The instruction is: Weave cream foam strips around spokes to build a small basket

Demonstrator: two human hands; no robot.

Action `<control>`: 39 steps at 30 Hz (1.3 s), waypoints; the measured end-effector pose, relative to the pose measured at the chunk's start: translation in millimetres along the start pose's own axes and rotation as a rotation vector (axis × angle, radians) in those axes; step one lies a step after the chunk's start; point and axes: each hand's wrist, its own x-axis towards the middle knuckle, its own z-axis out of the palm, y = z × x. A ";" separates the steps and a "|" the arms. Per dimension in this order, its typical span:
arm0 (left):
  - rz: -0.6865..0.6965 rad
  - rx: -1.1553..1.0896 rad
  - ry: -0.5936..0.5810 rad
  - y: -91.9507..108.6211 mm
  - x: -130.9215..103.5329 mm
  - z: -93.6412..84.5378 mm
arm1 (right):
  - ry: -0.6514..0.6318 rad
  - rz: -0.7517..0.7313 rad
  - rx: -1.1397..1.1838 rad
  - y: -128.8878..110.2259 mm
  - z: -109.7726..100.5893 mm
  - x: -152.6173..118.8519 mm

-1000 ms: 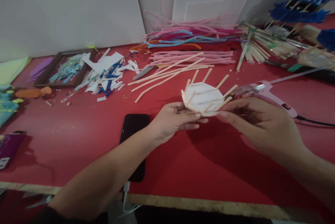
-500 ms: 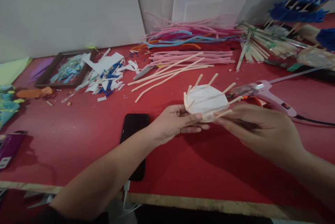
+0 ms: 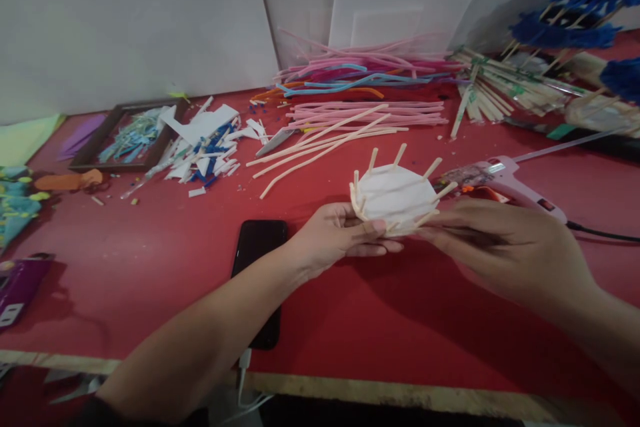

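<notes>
Apparently Part-Wound: a Ring of Sticks Between Two Hands

The white disc (image 3: pixel 397 194) was held up over the red table (image 3: pixel 150 294), with short cream sticks (image 3: pixel 432 168) standing around its edge and leaning slightly outward. The left hand (image 3: pixel 333 237) was clamped on its near left side, thumb above and fingers beneath. The right hand (image 3: pixel 515 247) had thumb and forefinger pinched at the near right edge; whether they gripped the rim itself or something along it could not be told.

As far as could be judged, the ring of sticks was done, or nearly so. A cream strand (image 3: pixel 354 200) hugged the rim at the left but could not be made out along the far edge, so the winding looked only partly finished. The sticks' upper ends were bare, and nothing bridged them.

Loose cream lengths (image 3: pixel 327 142) lay unused beyond the disc, in front of the pink stems (image 3: pixel 370 112). The pink glue gun (image 3: pixel 510 177) lay just beyond the right hand. Farther right, blue-fringed pieces (image 3: pixel 565 30) showed similar sticks with blue covering, which the disc lacked.
</notes>
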 end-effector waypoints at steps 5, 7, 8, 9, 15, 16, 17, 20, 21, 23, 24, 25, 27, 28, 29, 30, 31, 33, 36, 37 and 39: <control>-0.014 0.006 -0.022 -2.0 -0.6 -1.3 | 0.003 0.045 0.021 10.9 3.3 -6.4; -0.015 0.025 -0.046 -2.6 -0.5 -2.8 | -0.001 0.050 0.019 14.0 4.5 -8.1; -0.016 0.030 -0.057 -2.8 -0.4 -3.5 | -0.001 0.044 0.021 14.5 4.7 -8.4; -0.017 0.031 -0.063 -2.9 -0.3 -4.0 | 0.002 0.037 0.024 14.4 4.5 -8.3; -0.003 0.018 -0.056 -1.7 -1.6 -2.2 | 0.023 0.039 0.059 5.4 2.6 -3.8; 0.009 0.017 -0.051 -1.6 -1.8 -2.0 | 0.035 0.065 0.077 4.7 3.2 -3.6; 0.022 0.017 -0.047 -1.7 -1.8 -1.9 | 0.049 0.099 0.100 4.8 4.1 -3.9; 0.063 0.034 -0.054 -2.6 -1.4 -2.6 | 0.077 0.202 0.164 8.8 7.6 -6.3; 0.072 0.046 -0.059 -3.0 -1.2 -2.9 | 0.076 0.217 0.165 10.5 8.6 -7.1; 0.081 0.073 -0.064 -3.4 -0.8 -3.3 | 0.084 0.225 0.139 12.6 9.5 -8.1; 0.083 0.086 -0.063 -3.5 -0.6 -3.3 | 0.094 0.222 0.120 12.6 9.2 -8.1; 0.086 0.096 -0.061 -3.5 -0.6 -3.2 | 0.112 0.209 0.101 11.9 8.5 -7.6; 0.094 0.114 -0.058 -3.2 -0.5 -3.1 | 0.107 0.176 0.056 8.5 5.9 -5.4; 0.099 0.121 -0.056 -3.0 -0.5 -3.0 | 0.079 0.150 0.033 6.3 4.3 -3.7; 0.105 0.126 -0.057 -2.8 -0.5 -2.9 | 0.041 0.121 0.014 4.1 2.7 -2.0; 0.108 0.129 -0.060 -2.6 -0.5 -2.7 | 0.003 0.090 0.000 2.0 1.2 -0.3; 0.111 0.129 -0.066 -2.5 -0.5 -2.6 | -0.029 0.062 -0.007 0.4 0.0 1.3; 0.123 0.122 -0.080 -2.4 -0.5 -2.4 | -0.040 0.024 -0.006 -1.3 -1.6 3.3; 0.152 0.111 -0.100 -2.7 -0.4 -2.4 | -0.024 0.030 -0.012 -1.1 -1.7 3.8; 0.161 0.111 -0.106 -2.9 -0.2 -2.6 | -0.018 0.033 -0.014 -0.8 -1.3 3.4; 0.176 0.110 -0.118 -3.6 0.4 -3.3 | 0.004 0.022 -0.010 -0.2 0.0 2.6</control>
